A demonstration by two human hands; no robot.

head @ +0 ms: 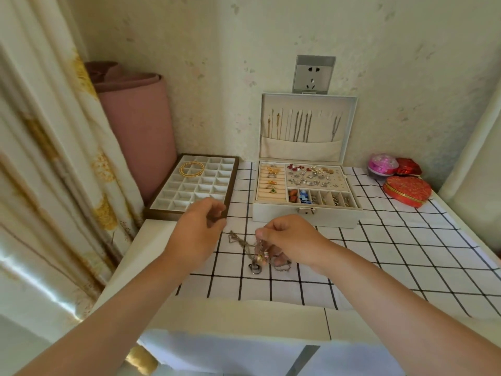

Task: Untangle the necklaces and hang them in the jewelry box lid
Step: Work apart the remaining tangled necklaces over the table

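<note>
Head view looks down on a tangle of necklaces [250, 253] lying on a checked cloth [393, 253], just in front of the open jewelry box [306, 215]. The right hand [290, 237] pinches one beaded strand [262, 252] between thumb and fingertips and lifts its upper end, while the lower part hangs into the knot. The left hand [200, 226] hovers beside the pile with fingers loosely curled. Whether a fine chain runs between its fingertips cannot be told at this sharpness.

The lid [349, 118] stands upright against the wall, with several chains [301, 126] already hung along its hooks and their tails tucked into the pocket below.

The step in hand looks like separating one strand from the rest. Next, the left hand probably needs to pin down the remaining knot so the right can draw the strand free without dragging the whole pile.
</note>
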